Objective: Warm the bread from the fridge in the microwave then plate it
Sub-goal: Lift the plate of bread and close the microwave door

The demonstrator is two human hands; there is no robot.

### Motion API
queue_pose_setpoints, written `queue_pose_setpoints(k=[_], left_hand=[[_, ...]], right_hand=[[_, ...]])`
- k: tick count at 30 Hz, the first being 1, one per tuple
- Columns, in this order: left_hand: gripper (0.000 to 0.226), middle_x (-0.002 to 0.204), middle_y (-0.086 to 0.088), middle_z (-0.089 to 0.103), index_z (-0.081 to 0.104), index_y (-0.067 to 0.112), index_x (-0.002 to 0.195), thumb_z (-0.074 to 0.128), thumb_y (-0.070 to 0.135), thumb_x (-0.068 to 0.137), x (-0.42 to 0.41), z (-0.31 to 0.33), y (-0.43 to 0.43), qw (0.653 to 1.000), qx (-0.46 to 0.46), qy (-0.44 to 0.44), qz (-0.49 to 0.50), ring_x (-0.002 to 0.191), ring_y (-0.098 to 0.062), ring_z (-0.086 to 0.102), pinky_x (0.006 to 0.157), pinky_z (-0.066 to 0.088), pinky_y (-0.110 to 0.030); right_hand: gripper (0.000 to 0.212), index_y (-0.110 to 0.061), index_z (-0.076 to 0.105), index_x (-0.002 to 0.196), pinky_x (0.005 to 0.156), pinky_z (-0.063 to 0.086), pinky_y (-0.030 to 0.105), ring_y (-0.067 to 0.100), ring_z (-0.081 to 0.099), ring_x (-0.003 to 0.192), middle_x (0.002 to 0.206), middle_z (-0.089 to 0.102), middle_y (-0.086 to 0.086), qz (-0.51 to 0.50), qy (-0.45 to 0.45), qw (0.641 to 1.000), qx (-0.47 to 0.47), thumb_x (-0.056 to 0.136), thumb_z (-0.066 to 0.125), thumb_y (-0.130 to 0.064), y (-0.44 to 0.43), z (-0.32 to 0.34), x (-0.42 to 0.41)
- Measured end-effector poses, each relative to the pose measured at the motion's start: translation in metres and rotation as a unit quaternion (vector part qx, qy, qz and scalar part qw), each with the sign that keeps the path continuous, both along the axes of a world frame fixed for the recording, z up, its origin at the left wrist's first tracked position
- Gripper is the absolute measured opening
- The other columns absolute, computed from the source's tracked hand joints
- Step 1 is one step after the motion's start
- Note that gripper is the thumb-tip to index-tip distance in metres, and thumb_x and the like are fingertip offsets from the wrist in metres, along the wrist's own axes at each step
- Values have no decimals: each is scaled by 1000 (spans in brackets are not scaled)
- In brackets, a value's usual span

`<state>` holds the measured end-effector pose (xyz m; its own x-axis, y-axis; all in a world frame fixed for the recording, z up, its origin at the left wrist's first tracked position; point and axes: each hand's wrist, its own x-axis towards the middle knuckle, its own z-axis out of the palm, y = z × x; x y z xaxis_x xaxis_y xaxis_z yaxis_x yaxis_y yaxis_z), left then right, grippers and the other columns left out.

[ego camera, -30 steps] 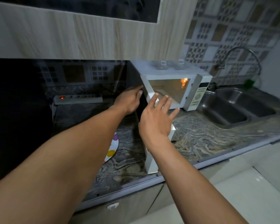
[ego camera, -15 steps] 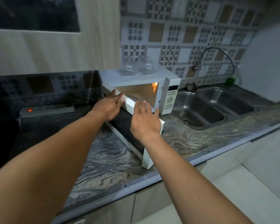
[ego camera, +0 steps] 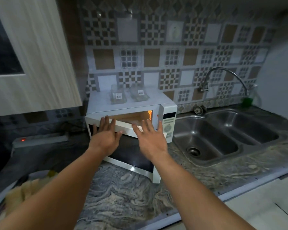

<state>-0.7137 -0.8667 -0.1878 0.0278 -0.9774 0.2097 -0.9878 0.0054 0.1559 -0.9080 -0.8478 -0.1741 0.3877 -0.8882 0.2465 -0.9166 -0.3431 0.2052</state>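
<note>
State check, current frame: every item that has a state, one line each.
microwave door: open, swung out over the counter
microwave interior light: on
power strip: red indicator lit
faucet: no water visible
left hand: open, flat on the door
right hand: open, fingers spread, empty

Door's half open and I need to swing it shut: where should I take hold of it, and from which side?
Hold the microwave door by its free white edge nearest you, coming from the front-right. It hinges at the left, so that edge swings furthest. The left hand already rests flat on its outer face; the right hand hovers open.
</note>
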Motion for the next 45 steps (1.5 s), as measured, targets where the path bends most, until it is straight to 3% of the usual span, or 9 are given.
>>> queue_pose_setpoints(k=[7, 12, 17, 23, 27, 30, 34, 40, 45], left_hand=[[76, 166, -15, 4, 16, 8, 158, 16, 59, 101, -25, -20, -36, 995, -93, -2, 25, 154, -29, -4, 122, -8, -52], [77, 166, -12, -8, 4, 17, 160, 13, 63, 99, -34, -19, -64, 994, -100, -35, 38, 151, -26, -21, 120, -15, -53], [80, 165, -15, -13, -4, 15, 159, 12, 64, 98, -47, -17, -85, 989, -113, -72, 69, 150, -30, -23, 120, -13, -56], [79, 167, -8, -6, 0, 13, 158, -3, 61, 96, -55, -11, -98, 984, -93, -97, 116, 152, -29, -15, 118, -14, -59], [73, 167, -7, 1, 3, 12, 159, -1, 56, 101, -64, 3, -108, 982, -52, -126, 132, 153, -28, -13, 116, -16, -61], [78, 166, -8, 15, 16, 12, 158, 0, 60, 99, -69, 9, -114, 976, -32, -148, 156, 154, -28, -3, 117, -14, -61], [76, 161, -4, 31, 29, 15, 155, 9, 63, 98, -68, 18, -115, 976, -30, -145, 157, 152, -25, 17, 118, -11, -61], [74, 160, -3, 34, 32, 17, 154, 18, 65, 99, -68, 26, -116, 981, -14, -108, 158, 150, -20, 25, 121, -5, -57], [73, 153, -2, 45, 41, 18, 149, 22, 67, 97, -66, 28, -118, 982, -24, -97, 163, 145, -19, 35, 120, -2, -59]], right_hand=[[79, -36, -3, 159, 115, -2, 69, 30, -6, 154, 167, 2, 14, -14, -42, 999, 7, 98, 42, -16, -52, 0, -25], [60, -35, -5, 159, 112, -13, 70, 34, -16, 152, 167, -5, 15, -31, -65, 997, 5, 107, 25, -32, -89, -4, -25], [59, -31, -12, 158, 114, -19, 62, 36, -20, 151, 165, -13, 19, 3, -72, 997, -18, 108, 18, -39, -123, -10, -29], [59, -27, -13, 157, 118, -15, 56, 36, -11, 152, 165, -6, 23, 39, -98, 994, -22, 101, 1, -34, -153, -12, -32], [63, -21, -13, 158, 120, -11, 57, 34, -12, 153, 164, -8, 23, 62, -81, 995, 9, 101, 13, -21, -157, -2, -34], [64, -17, -6, 160, 120, -8, 58, 33, -5, 154, 165, -1, 23, 76, -64, 995, 21, 103, 23, -14, -164, 5, -39], [56, -14, 6, 160, 120, -12, 56, 25, 9, 154, 164, 19, 15, 87, -75, 992, 47, 109, 24, -27, -177, 9, -40], [47, -12, 42, 147, 121, -8, 54, 25, 28, 145, 146, 47, 7, 85, -130, 984, 88, 105, 40, -34, -190, 22, -42], [37, -17, 58, 132, 121, -6, 55, 25, 39, 137, 136, 52, 4, 73, -117, 984, 112, 103, 48, -37, -195, 36, -40]])
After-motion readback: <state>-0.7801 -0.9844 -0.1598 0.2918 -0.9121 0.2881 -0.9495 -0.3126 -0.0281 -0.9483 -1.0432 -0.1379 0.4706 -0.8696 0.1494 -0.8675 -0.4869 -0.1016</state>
